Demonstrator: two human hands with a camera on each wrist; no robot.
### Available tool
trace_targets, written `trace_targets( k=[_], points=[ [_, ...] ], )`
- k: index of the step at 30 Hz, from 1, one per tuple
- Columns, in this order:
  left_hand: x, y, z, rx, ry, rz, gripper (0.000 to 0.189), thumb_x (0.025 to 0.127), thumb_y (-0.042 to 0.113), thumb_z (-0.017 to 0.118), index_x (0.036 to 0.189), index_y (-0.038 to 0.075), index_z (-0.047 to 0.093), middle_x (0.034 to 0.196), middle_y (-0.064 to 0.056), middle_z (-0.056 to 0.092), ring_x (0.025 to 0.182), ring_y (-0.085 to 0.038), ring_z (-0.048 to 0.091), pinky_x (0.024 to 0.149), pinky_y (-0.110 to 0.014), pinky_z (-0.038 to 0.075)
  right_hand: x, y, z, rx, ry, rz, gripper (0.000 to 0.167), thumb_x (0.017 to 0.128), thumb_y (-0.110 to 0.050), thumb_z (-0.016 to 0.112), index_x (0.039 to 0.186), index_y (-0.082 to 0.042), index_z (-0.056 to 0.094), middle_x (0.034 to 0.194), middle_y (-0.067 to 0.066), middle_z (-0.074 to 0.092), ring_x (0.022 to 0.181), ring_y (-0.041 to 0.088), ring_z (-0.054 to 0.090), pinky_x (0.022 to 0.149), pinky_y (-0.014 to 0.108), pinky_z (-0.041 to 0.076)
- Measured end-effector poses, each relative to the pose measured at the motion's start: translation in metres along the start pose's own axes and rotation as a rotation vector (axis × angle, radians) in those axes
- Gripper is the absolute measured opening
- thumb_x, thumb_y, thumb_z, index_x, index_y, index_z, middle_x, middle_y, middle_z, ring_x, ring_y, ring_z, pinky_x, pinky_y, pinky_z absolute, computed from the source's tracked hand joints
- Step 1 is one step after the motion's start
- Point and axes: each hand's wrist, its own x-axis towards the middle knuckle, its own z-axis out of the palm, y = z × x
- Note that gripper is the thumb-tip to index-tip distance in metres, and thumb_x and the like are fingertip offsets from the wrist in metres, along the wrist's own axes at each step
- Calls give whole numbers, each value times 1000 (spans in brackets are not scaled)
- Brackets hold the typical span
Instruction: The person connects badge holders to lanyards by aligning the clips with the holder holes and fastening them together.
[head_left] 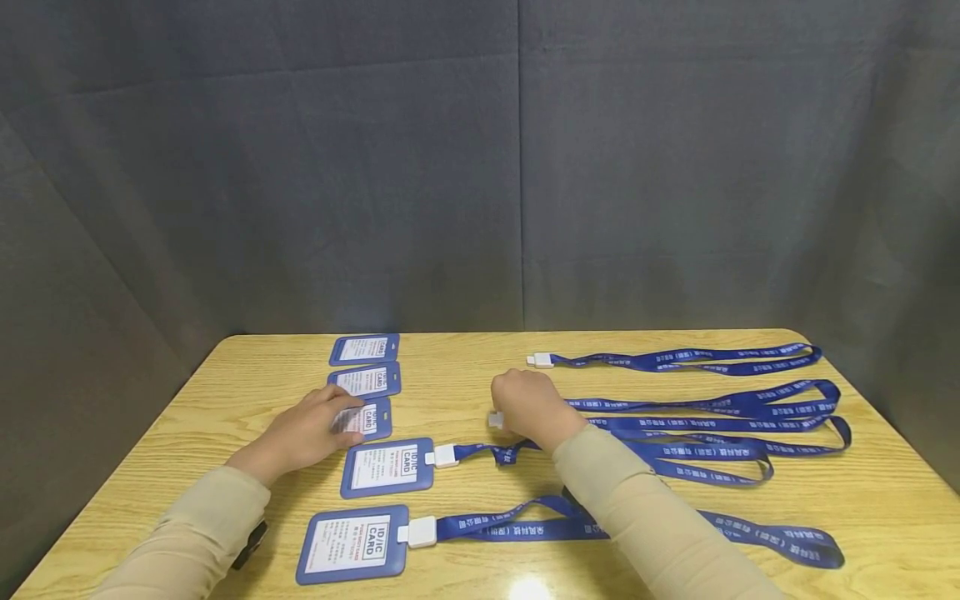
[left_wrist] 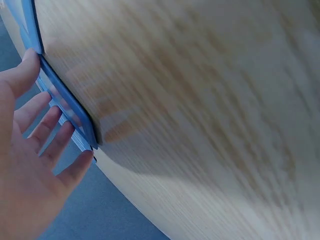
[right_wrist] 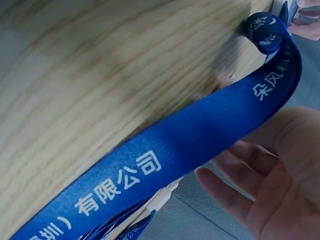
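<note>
Card holder (head_left: 371, 420) on the table (head_left: 450, 375) may slip, as the left hand's (head_left: 318, 429) fingers sit apart at its edges; a blue strap (right_wrist: 185, 130) may snag the right hand (head_left: 528, 404), which pinches a white clip (head_left: 496, 420).

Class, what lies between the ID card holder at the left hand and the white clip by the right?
Only bare wooden tabletop separates card holder and clip, as the head view shows.

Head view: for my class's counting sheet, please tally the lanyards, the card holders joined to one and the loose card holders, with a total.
Blue lanyards: 5
Joined card holders: 2
Loose card holders: 3
Total: 10
</note>
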Motion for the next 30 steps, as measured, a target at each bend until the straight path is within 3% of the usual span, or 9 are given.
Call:
trace_targets(
  k=[10,15,21,30],
  points=[
    [4,7,2,3,-2,17,52,91,35,72,133,7,61,133,-16,54,123,-38,50,98,-57,45,0,-1,1,19,3,-9,15,76,-7,85,88,-6,75,86,6,72,76,21,67,73,35,57],
    [9,12,3,19,-5,26,51,91,35,72,133,7,62,131,-16,55,122,-36,52,98,-56,45,2,-2,2,36,-3,-15,12,77,-5,83,86,-7,75,85,5,72,72,18,65,71,34,57],
    [16,21,6,29,-19,4,49,91,36,72,131,8,63,131,-14,56,122,-37,52,97,-58,45,7,-7,3,45,23,-26,8,80,-6,82,82,-7,75,80,4,71,66,17,62,68,33,57],
    [25,38,10,46,-7,-23,49,88,34,75,129,8,65,138,-20,53,128,-40,49,99,-62,42,17,-16,7,11,31,-51,12,81,-12,83,88,-6,75,85,5,72,75,17,68,71,31,58]
  ],
)
